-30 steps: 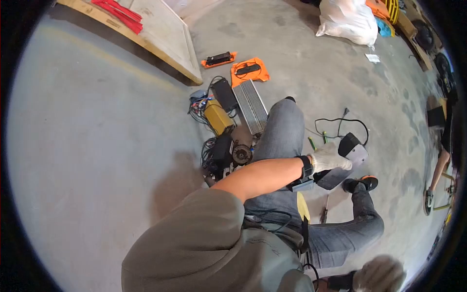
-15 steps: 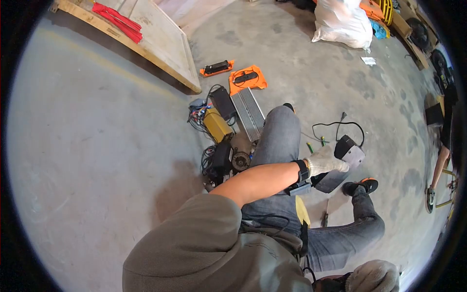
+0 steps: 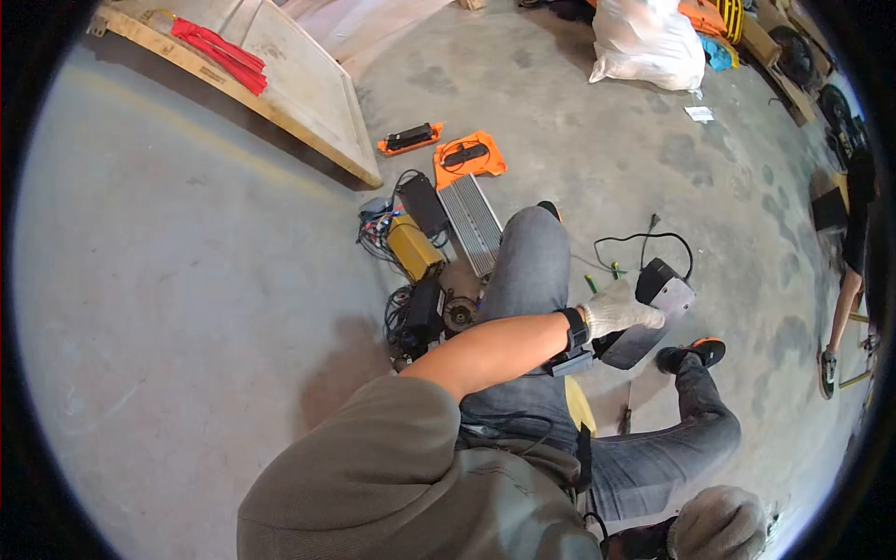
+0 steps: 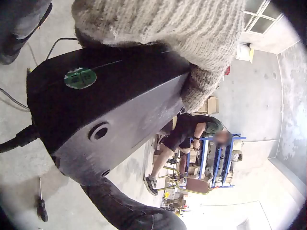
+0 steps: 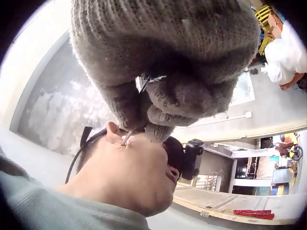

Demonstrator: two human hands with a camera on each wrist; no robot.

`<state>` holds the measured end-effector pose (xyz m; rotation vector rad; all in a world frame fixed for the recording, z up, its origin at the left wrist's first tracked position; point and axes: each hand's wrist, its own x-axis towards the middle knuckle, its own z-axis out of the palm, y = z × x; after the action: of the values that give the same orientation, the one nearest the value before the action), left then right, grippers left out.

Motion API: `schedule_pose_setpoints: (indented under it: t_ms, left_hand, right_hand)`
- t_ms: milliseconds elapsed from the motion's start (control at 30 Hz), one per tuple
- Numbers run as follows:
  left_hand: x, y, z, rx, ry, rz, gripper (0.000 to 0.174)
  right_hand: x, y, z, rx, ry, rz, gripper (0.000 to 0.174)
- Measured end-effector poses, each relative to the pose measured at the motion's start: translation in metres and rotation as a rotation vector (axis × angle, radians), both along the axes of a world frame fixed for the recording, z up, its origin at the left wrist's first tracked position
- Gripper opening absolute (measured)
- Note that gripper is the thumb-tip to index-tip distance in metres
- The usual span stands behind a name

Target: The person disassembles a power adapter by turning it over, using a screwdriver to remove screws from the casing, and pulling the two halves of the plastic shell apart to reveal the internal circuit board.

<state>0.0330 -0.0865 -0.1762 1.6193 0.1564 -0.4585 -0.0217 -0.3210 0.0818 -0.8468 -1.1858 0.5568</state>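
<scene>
My gloved left hand [image 3: 616, 313] grips a black-and-grey box [image 3: 667, 291] with a power cord, held tilted above the floor by my legs. In the left wrist view the box [image 4: 124, 127] shows a round green sticker [image 4: 80, 78] and a recessed hole, with the knitted glove [image 4: 163, 24] over its upper edge. My right hand [image 3: 719, 525], also gloved, is raised at the bottom of the head view. Close to the head in the right wrist view, its curled fingers pinch a thin metal rod [image 5: 127, 138]; the glove hides most of it.
A screwdriver [image 3: 626, 418] lies on the floor between my legs; green-handled tools [image 3: 590, 283] lie beyond my left hand. Left of my knee are a finned metal case [image 3: 471, 224], a gold box [image 3: 413, 247] and cables. Another person [image 4: 184, 136] is nearby, before blue shelves [image 4: 220, 160].
The head view has shifted slightly. My left hand keeps its grip on the box, almost unmoved. My right hand has risen a little into the head view.
</scene>
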Motion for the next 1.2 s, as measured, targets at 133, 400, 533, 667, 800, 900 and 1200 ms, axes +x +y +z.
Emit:
schedule_pose_setpoints:
  t_ms: [133, 400, 533, 667, 800, 900, 1200]
  left_hand:
    - [0.0, -0.002, 0.0, 0.031, 0.008, 0.021, 0.093]
    - [-0.004, -0.006, -0.005, 0.019, -0.062, 0.006, 0.091]
    - [0.001, -0.004, -0.003, 0.041, -0.022, -0.011, 0.087]
    - [0.0, -0.004, -0.001, 0.048, 0.0, -0.008, 0.085]
    - [0.001, -0.003, -0.003, -0.13, -0.054, -0.008, 0.089]
    - [-0.001, -0.003, 0.006, 0.101, -0.003, -0.006, 0.091]
    - [-0.003, 0.0, 0.018, 0.039, 0.005, -0.004, 0.084]
  right_hand:
    - [-0.002, 0.005, 0.002, 0.036, 0.021, 0.011, 0.031]
    - [-0.009, 0.005, 0.0, 0.155, 0.091, 0.014, 0.027]
    - [-0.011, 0.008, -0.001, 0.216, 0.11, 0.031, 0.025]
    - [-0.011, 0.008, -0.001, 0.228, 0.123, 0.025, 0.023]
    - [-0.01, 0.014, -0.003, 0.24, 0.125, 0.023, 0.022]
    - [-0.011, 0.008, -0.003, 0.255, 0.127, 0.018, 0.021]
    - [-0.012, 0.013, -0.002, 0.254, 0.122, -0.003, 0.02]
